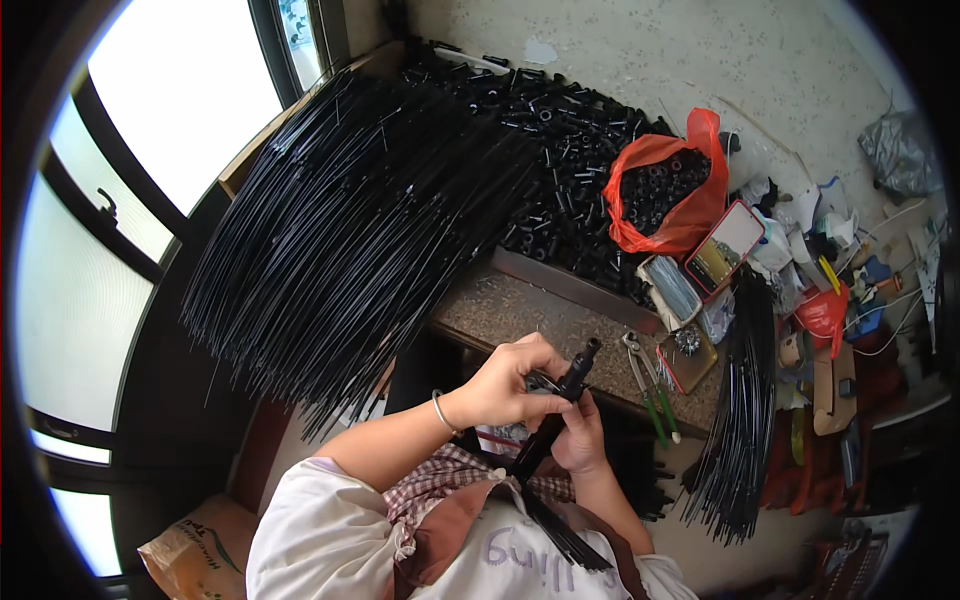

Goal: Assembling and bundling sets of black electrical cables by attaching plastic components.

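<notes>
In front of my chest I hold a black tube (543,440) with a narrower, stepped end piece at its top. It tilts up and to the right, and its lower end meets a bundle of thin black strips (565,538) against my apron. My left hand (512,382), with a bangle at the wrist, is closed round the upper part of the tube, thumb across it. Just below and to the right, my right hand (580,436) grips the tube with bent fingers. Some thin dark strands show at my left fingers; their kind is unclear.
A large stack of thin black rods (340,230) overhangs the table's left. Small black fittings (560,150) lie heaped behind, more in a red bag (650,235). Green-handled pliers (645,385), a phone (725,250) and another rod bundle (738,420) are at right on the speckled table (520,310).
</notes>
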Action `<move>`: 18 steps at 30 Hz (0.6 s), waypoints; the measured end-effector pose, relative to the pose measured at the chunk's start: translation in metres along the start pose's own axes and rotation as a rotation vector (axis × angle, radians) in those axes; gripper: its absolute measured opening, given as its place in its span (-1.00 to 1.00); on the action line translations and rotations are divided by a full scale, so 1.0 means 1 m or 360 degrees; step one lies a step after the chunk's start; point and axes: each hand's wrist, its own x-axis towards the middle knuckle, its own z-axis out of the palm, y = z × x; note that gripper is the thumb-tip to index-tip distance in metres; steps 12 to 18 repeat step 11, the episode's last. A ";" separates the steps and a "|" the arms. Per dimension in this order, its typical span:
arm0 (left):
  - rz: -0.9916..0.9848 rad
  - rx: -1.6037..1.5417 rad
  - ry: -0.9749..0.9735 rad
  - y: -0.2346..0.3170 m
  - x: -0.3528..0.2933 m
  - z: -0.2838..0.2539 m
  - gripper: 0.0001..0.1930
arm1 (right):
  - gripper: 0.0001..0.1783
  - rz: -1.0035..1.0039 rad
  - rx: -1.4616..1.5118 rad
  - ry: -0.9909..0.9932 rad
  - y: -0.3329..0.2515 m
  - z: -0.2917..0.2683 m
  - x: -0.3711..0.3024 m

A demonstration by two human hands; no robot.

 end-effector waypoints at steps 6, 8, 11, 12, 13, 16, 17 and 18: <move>-0.0061 -0.0919 -0.0101 -0.007 -0.006 0.007 -0.79 | -0.73 0.0013 0.0202 -0.0133 -0.002 -0.002 -0.009; 0.0247 -0.0837 -0.0164 -0.011 -0.006 0.005 -0.81 | -0.70 0.0103 0.0285 -0.0375 -0.003 -0.003 -0.011; 0.0651 -0.0757 -0.0524 -0.013 0.000 0.000 -0.87 | -0.58 0.0064 -0.0085 -0.0611 0.007 -0.022 -0.019; 0.0651 -0.0757 -0.0524 -0.013 0.000 0.000 -0.87 | -0.58 0.0064 -0.0085 -0.0611 0.007 -0.022 -0.019; 0.0651 -0.0757 -0.0524 -0.013 0.000 0.000 -0.87 | -0.58 0.0064 -0.0085 -0.0611 0.007 -0.022 -0.019; 0.0651 -0.0757 -0.0524 -0.013 0.000 0.000 -0.87 | -0.58 0.0064 -0.0085 -0.0611 0.007 -0.022 -0.019; 0.0651 -0.0757 -0.0524 -0.013 0.000 0.000 -0.87 | -0.58 0.0064 -0.0085 -0.0611 0.007 -0.022 -0.019; 0.0651 -0.0757 -0.0524 -0.013 0.000 0.000 -0.87 | -0.58 0.0064 -0.0085 -0.0611 0.007 -0.022 -0.019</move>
